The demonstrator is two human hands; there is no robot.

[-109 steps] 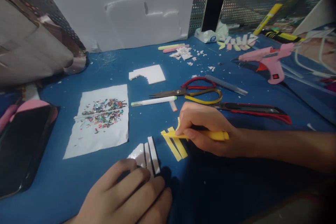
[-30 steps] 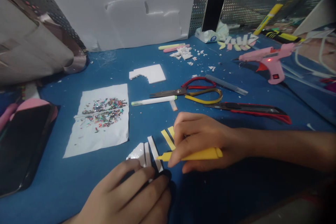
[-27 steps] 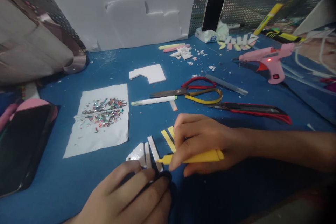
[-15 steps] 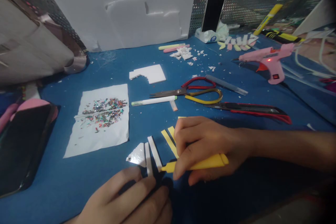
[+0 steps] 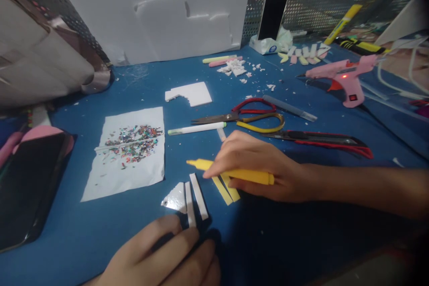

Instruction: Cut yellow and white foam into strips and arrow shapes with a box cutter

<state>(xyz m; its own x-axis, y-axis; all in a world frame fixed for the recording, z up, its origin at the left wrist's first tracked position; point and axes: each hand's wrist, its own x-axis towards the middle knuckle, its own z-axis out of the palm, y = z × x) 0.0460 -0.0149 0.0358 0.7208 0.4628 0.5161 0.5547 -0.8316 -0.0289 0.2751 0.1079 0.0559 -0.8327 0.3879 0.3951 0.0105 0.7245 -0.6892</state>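
Note:
My right hand (image 5: 254, 167) is closed around a yellow marker (image 5: 250, 176), its tip pointing left above the table. Under that hand lie yellow strips (image 5: 221, 191), partly hidden by its fingers. My left hand (image 5: 167, 250) rests at the bottom with its fingers spread and bent. One of its fingertips meets the lower end of a narrow white strip (image 5: 190, 203). Just right of that lies another white strip (image 5: 199, 196), apart from the hand. A glossy white wedge-shaped piece (image 5: 176, 197) sits beside the first strip, above my left index finger.
Scissors (image 5: 241, 116), a white pen (image 5: 197, 128) and a utility knife (image 5: 321, 139) lie beyond my right hand. Glitter flakes cover a paper sheet (image 5: 100, 174) at left. A pink glue gun (image 5: 345, 76) with a lit red light is at right. A phone (image 5: 33, 187) lies left.
My right hand has moved up and away with the marker, whose tip has left the lower end of the right-hand white strip. More of the yellow strips shows. My left hand is almost still.

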